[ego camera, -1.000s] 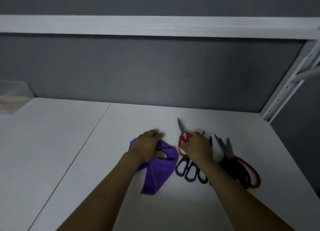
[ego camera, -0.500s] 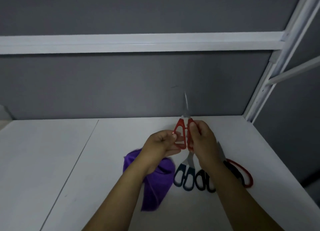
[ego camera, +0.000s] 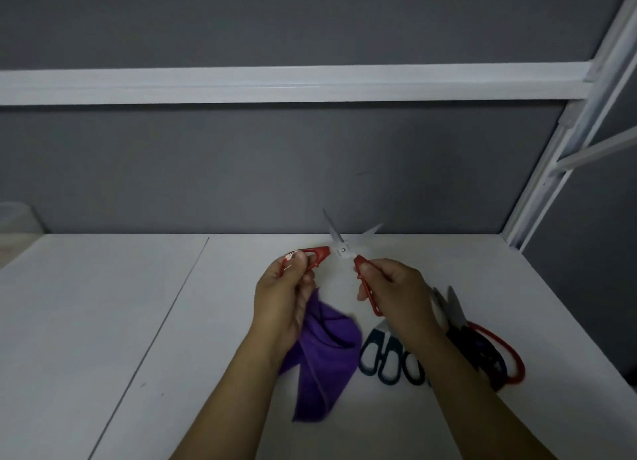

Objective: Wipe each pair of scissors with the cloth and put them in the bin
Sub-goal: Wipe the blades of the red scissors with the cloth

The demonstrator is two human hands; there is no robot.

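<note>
**Red scissors held open above the table, cloth close beneath**

Nearest the front edge of the table point(ego camera: 103, 339), the purple cloth point(ego camera: 324, 363) lay crumpled, soft and limp. Its upper tip reached the underside of the left hand, but whether that hand also pinched it could not be told. Just right of the cloth lay the dark-handled scissors point(ego camera: 382, 359), and past the right forearm sat a heap of more scissors point(ego camera: 496, 352), one with a red loop.

Above these, the left hand point(ego camera: 284, 297) gripped one red handle and the right hand point(ego camera: 396, 290) gripped the other. Together they held the red scissors point(ego camera: 343, 250) in the air, blades spread wide and tips toward the back wall. The scissors looked light and stiff, the bare metal probably slick and the edges exposed. The plastic handles seemed the safe hold, with the cloth drawn along each blade's flat from the pivot outward.

At the table's far left corner stood a pale container point(ego camera: 17, 218), perhaps the bin.
</note>
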